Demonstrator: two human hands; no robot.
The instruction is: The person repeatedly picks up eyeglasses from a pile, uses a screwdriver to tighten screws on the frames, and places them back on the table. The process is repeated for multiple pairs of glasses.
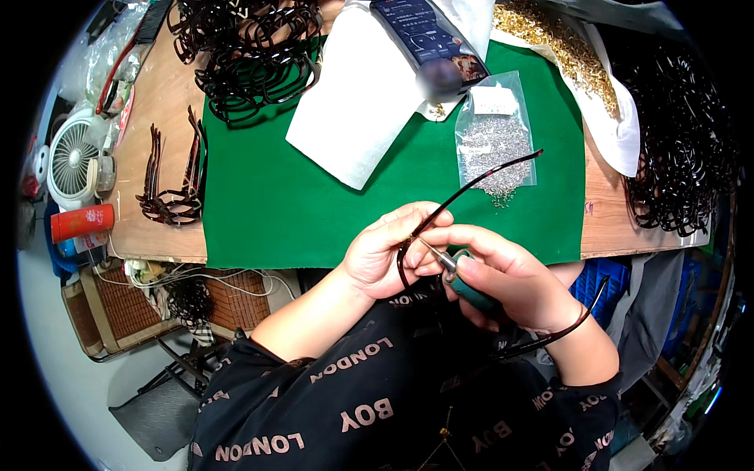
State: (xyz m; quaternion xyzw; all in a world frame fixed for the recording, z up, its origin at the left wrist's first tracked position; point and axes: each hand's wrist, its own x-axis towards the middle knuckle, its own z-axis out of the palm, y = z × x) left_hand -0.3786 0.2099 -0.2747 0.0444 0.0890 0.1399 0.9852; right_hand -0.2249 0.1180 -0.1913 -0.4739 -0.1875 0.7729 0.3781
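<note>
My left hand [381, 251] pinches a dark tortoiseshell eyeglass frame [479, 177] near its hinge; one arm of it rises toward the upper right. My right hand [526, 282] grips a screwdriver [465, 289] with a green handle, its thin metal tip directed at the hinge between my left fingers. Another curved glossy arm [582, 318] shows beside my right wrist. A plastic bag [487, 141] of tiny silver screws lies on the green mat [259, 188], some spilled at its lower edge.
Dark frame piles [251, 74] [675, 157] flank the mat; more frames [169, 204] lie left. A phone [416, 35], white sheets [353, 118] and gold-coloured small parts [558, 39] sit behind. A small fan [72, 161] and red cylinder [82, 223] stand at the left edge.
</note>
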